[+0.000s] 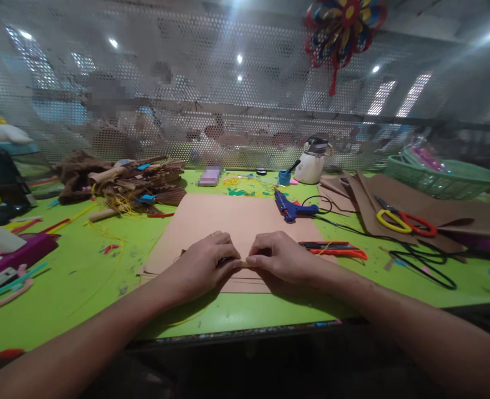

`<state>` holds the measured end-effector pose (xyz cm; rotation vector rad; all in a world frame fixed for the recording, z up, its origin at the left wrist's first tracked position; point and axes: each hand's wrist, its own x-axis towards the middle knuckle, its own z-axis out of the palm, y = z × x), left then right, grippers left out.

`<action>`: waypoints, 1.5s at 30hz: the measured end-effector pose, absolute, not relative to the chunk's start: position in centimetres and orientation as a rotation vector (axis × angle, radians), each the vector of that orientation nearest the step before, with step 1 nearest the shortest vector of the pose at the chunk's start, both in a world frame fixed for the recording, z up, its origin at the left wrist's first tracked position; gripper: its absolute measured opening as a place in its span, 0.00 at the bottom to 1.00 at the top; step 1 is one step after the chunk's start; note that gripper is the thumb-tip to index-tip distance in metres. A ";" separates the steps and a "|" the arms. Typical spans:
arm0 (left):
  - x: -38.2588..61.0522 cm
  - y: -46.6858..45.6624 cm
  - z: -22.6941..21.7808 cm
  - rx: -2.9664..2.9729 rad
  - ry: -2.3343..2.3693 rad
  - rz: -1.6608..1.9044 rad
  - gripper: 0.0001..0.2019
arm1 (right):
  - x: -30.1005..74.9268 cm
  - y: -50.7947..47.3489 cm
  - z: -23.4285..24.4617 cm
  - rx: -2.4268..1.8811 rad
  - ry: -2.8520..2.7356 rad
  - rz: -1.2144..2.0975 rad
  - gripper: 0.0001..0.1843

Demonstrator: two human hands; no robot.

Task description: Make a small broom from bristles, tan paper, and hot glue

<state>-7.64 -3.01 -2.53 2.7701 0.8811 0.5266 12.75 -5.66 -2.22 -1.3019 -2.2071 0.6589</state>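
Note:
A large sheet of light brown paper (215,216) lies on the green table in front of me. Over its near part, my left hand (211,257) and my right hand (280,257) face each other with fingers closed. Between their fingertips shows a short bit of a narrow brown paper strip (245,264), pinched from both sides. Most of that strip is hidden by the fingers. Just right of my right hand lies a cutter knife (340,249) with an orange handle. A blue hot glue gun (292,208) rests beyond it, on the sheet's far right part.
Scissors (406,221) with yellow and red handles lie on folded brown paper (365,194) at the right, near a black cable (427,263). A green basket (448,177), a white jug (310,165) and a heap of crumpled paper (145,183) stand farther back. A purple power strip (20,257) is at left.

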 end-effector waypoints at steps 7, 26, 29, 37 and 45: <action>-7.5 -2.9 -2.6 2.727 0.824 0.510 0.13 | 12.9 -5.7 -2.8 -1.190 -2.283 0.547 0.07; -6.9 -2.5 -1.7 2.691 0.869 0.483 0.10 | 17.6 -7.0 -2.6 -1.203 -2.274 0.376 0.08; -6.9 -2.7 -1.8 2.671 0.862 0.556 0.10 | 18.2 -7.4 -3.1 -1.176 -2.297 0.236 0.08; -7.1 -2.7 -2.4 2.721 0.851 0.586 0.12 | 17.5 -8.9 -3.2 -1.243 -2.432 -0.038 0.13; -7.2 -2.7 -2.8 2.759 0.878 0.571 0.13 | 18.2 -8.2 -2.9 -1.172 -2.483 0.110 0.11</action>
